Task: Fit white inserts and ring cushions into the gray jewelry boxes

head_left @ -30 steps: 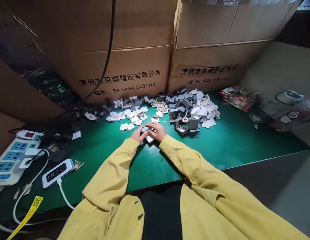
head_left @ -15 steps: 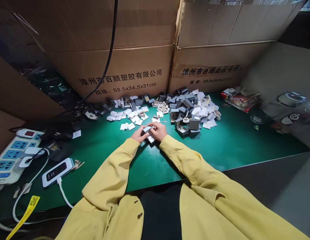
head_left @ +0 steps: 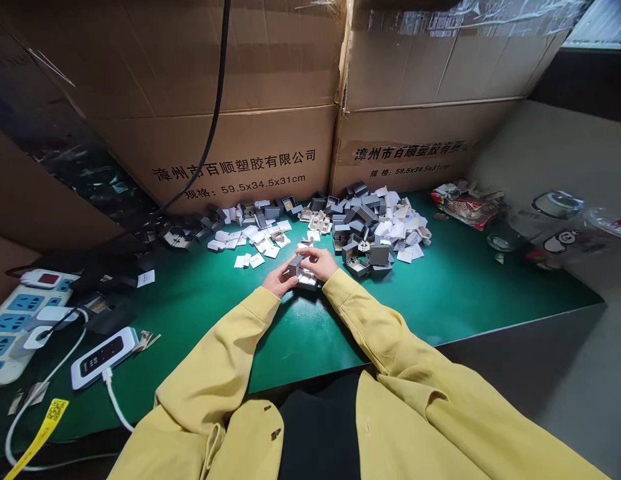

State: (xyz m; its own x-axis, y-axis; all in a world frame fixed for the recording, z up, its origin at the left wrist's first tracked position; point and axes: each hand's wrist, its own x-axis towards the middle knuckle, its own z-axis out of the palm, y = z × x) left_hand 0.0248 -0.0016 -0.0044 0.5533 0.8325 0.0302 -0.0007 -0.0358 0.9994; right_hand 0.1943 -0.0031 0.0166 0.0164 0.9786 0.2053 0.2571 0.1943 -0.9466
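My left hand (head_left: 277, 280) and my right hand (head_left: 320, 263) meet over the green mat (head_left: 440, 280), both in yellow sleeves. Together they grip a small grey box (head_left: 301, 272) that stands open, its lid tipped up to the left and a white insert showing inside. The left fingers pinch the lid side; the right fingers curl over the box's far edge. Just behind them lies a pile of small grey boxes (head_left: 363, 223) mixed with white cards (head_left: 255, 240).
Two large cardboard cartons (head_left: 270, 153) wall off the back. At left lie a white power strip (head_left: 17, 320), a white device with a cable (head_left: 103, 353) and a black cable. Packets and clear plastic items (head_left: 465, 203) sit at right. The mat's front edge runs along (head_left: 490, 327).
The closed grey box held between both hands now stands open, lid raised to the left. The hands stayed in place; the camera view shifted slightly.
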